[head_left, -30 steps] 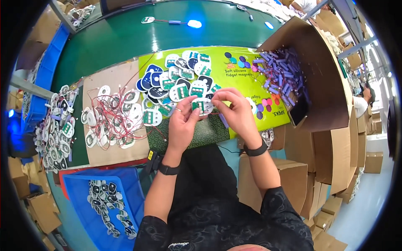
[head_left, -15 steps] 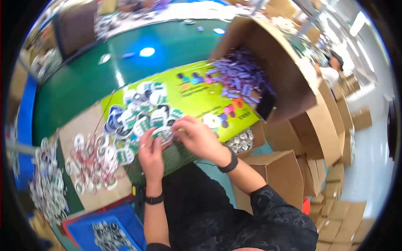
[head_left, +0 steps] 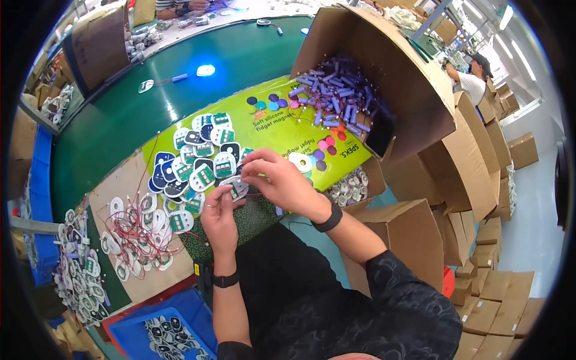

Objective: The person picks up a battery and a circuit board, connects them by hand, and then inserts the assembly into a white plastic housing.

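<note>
My left hand (head_left: 219,223) pinches a white rounded housing with a green circuit board (head_left: 239,188) by its near edge. Just above and right of it, my right hand (head_left: 278,182) is closed, thumb and fingers pressed together at the housing; what they grip is too small to make out. A red wire runs beneath my right hand, and a purple cylindrical cell (head_left: 279,211) lies by the mat's edge below it. Beyond my hands lies a heap of similar white and dark housings (head_left: 195,155) with green boards, on a lime-green printed sheet (head_left: 240,114).
A tilted cardboard box (head_left: 414,90) holds many purple wired cells (head_left: 345,90). Left are white discs with red wires (head_left: 141,234) on a cardboard sheet. Beyond runs a green surface (head_left: 132,114) with a glowing blue-white lamp (head_left: 206,71). Cartons (head_left: 402,240) stand right; another person (head_left: 474,84) sits far right.
My hands stay together at the housing, with my right hand shifted slightly left and up. The whole view has shifted a little and become sharper.
</note>
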The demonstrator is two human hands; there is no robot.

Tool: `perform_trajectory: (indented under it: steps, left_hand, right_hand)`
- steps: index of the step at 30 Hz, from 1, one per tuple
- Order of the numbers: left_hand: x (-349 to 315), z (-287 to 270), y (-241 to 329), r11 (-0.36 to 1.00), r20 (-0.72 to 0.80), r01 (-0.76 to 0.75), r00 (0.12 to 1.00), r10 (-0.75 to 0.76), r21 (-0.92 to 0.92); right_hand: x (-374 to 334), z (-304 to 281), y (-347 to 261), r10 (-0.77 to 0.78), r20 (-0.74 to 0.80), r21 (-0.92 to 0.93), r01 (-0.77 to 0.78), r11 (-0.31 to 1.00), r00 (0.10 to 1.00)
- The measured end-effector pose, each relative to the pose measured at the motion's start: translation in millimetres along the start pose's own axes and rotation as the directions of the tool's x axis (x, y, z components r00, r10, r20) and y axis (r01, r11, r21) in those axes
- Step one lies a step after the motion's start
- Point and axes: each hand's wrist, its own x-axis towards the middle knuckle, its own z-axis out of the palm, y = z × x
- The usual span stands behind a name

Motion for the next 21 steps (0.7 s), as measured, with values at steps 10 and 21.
perform_trajectory:
  steps: [10, 21]
  left_hand:
    - [-6, 3, 4, 0.999, -0.016, -0.014, 1.0, 0.014, -0.036]
    - [-2, 1, 6, 1.0, 0.006, -0.003, 1.0, 0.003, -0.001]
  right_hand:
    - [-17, 14, -8, 0.099, 0.075, -0.007, -0.099, 0.995, 0.992]
    - [-9, 15, -14, -0.026, 0.008, -0.023, 0.026, 0.999, 1.0]
